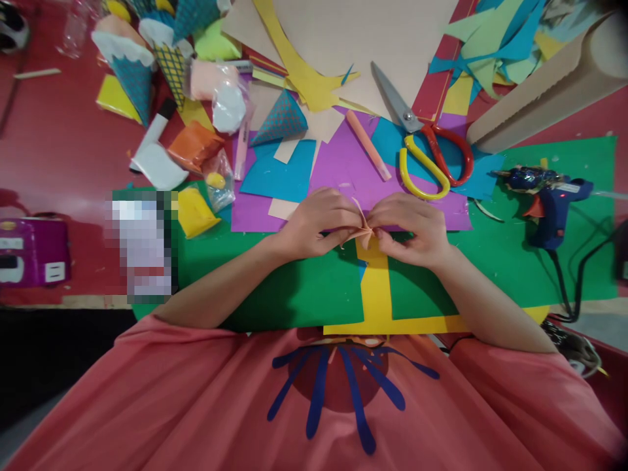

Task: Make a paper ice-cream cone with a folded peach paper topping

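Between my two hands is a small piece of folded peach paper [364, 233], its pleats fanning out. My left hand [318, 224] pinches its left side with thumb and fingers. From the other side, my right hand [413, 229] has its fingers closed on the paper's right edge. Both hands are above the purple sheet [338, 167] and the green sheet [294, 288], with a yellow paper strip [377, 281] below. Scissors [409, 124] with red and yellow handles lie just beyond my right hand. A peach marker [367, 145] rests on the purple sheet.
At right lies a blue glue gun [554, 196] with its cord, near a brown paper roll [549, 85]. Paper cones [130, 78], clay packets [196, 145] and a pixelated rectangle [147, 245] are on the left. Paper scraps [495, 39] pile up at the back right.
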`<state>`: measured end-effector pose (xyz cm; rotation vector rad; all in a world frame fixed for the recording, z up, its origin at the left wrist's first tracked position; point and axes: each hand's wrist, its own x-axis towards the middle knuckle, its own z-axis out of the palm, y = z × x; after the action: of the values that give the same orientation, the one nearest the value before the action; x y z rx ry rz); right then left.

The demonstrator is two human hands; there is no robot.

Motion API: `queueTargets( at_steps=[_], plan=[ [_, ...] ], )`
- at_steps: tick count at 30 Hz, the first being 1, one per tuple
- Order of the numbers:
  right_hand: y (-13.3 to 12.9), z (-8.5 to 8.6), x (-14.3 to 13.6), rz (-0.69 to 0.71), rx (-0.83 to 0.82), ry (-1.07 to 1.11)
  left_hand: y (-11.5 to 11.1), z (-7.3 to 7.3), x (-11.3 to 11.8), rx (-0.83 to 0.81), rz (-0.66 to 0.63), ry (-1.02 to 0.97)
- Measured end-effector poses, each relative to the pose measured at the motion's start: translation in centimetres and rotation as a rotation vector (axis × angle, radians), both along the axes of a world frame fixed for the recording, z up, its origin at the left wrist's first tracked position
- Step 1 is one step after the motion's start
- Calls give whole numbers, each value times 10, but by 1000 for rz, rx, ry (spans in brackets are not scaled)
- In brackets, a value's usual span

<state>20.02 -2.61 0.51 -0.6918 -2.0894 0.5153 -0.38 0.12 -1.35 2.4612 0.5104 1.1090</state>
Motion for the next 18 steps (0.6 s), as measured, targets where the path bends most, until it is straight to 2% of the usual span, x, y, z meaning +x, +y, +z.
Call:
queueTargets(
  at_steps=[5,10,18],
  plan=[
    [3,0,1,-11,106,-63,0,-3,-1,3,-2,33],
    [5,1,4,-180,283,-71,-1,-3,-2,7,16,50],
    [-1,1,-1,-32,23,10,-4,5,1,41,119,14]
  ],
)
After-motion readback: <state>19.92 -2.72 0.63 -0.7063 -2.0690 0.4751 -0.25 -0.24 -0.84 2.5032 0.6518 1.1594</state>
